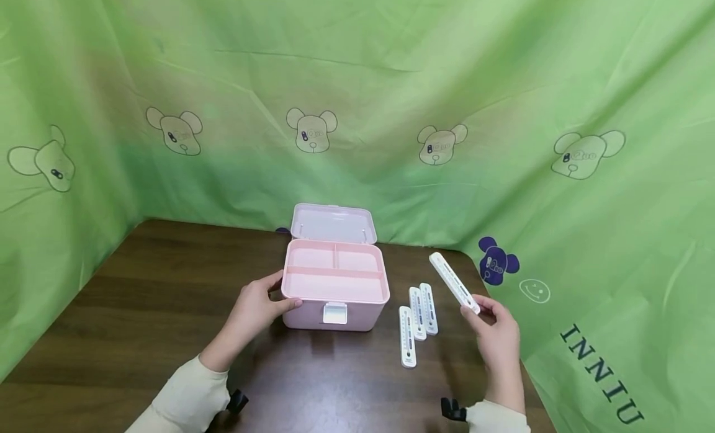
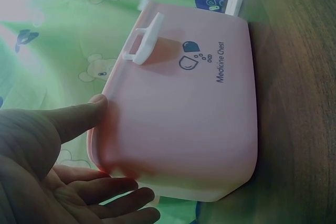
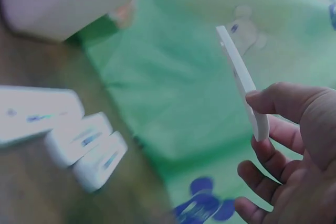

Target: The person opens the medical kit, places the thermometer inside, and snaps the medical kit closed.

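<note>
A pink medicine box (image 1: pixel 335 285) stands on the table with its lid (image 1: pixel 334 224) raised at the back. Its upper tray has three compartments, and "Medicine Chest" is printed on the front (image 2: pixel 173 108). My left hand (image 1: pixel 258 309) holds the box's front left corner, thumb on the front near the rim and fingers along the side. To the right of the box, my right hand (image 1: pixel 496 334) pinches one end of a white thermometer (image 1: pixel 454 283) above the table. Between box and hand lie three similar thermometers: a front one (image 1: pixel 408 337), a middle one (image 1: pixel 418 313) and a rear one (image 1: pixel 429 309).
A dark wooden table (image 1: pixel 167 278) carries everything. Green printed cloth (image 1: pixel 368 61) hangs behind and along both sides, close to the table's edges. The box's white latch (image 1: pixel 335 312) sticks out at its front.
</note>
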Motion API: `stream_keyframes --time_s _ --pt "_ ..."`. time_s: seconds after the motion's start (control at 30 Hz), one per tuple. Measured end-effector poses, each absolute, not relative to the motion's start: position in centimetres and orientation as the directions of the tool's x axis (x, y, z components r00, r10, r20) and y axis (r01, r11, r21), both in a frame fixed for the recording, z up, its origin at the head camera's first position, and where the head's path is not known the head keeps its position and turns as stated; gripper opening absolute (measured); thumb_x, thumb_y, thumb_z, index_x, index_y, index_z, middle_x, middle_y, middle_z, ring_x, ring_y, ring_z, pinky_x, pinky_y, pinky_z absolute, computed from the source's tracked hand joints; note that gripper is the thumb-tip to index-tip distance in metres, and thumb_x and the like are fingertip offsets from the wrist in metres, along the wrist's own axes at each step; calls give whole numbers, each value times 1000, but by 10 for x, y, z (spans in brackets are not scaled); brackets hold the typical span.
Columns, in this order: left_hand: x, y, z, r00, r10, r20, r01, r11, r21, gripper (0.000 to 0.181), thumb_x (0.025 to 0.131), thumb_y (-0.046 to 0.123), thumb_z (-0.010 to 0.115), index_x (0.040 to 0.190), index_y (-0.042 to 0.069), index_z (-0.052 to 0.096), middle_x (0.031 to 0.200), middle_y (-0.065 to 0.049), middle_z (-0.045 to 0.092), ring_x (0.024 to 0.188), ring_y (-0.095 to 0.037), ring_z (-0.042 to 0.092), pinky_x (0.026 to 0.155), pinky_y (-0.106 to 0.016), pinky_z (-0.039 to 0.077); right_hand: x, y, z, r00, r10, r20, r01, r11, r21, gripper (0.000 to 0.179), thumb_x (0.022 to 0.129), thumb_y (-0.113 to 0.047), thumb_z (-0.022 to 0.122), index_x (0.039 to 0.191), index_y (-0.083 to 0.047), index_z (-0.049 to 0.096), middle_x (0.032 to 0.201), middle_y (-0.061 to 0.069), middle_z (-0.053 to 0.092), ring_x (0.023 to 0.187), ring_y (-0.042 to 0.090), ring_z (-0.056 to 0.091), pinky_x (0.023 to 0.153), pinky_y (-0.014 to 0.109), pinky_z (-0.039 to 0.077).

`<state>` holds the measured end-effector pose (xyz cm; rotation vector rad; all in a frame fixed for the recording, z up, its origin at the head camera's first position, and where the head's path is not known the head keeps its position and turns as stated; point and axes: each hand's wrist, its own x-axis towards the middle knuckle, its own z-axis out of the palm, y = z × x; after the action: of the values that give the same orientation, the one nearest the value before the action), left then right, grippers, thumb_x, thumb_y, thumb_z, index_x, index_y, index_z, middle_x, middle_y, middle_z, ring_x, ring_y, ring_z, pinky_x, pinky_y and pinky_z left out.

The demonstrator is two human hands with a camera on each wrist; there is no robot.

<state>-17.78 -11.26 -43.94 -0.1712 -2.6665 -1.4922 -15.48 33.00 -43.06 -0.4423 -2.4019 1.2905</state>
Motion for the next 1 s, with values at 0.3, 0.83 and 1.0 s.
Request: stream_keyframes --time_s 0.3,0.83,1.0 --pt "-175 -112 -439 -990 64 128 143 516 844 74 84 31 87 147 6 57 138 -15 65 127 -33 63 98 -51 54 -163 317 -369 -913 254 319 -103 614 -782 39 92 -10 77 129 -2 67 122 5 56 102 5 51 81 8 46" --pt "-175 -110 -440 -987 70 145 160 534 830 74 85 31 86 147 5 56 139 -16 64 128 -34 62 98 -51 54 -179 268 -311 -922 -176 344 -350 758 -550 36 92 -21 78 124 -7 69 121 12 63 113 25 55 99 43 41" --pt "-175 -112 -441 -987 69 145 159 530 833 74 85 32 86 147 6 56 138 -16 65 128 -34 62 98 -51 54 -189 249 -299 -929 -239 283 -360 759 -543 35 91 -20 79 123 -10 70 121 9 62 114 27 58 103 50 44"
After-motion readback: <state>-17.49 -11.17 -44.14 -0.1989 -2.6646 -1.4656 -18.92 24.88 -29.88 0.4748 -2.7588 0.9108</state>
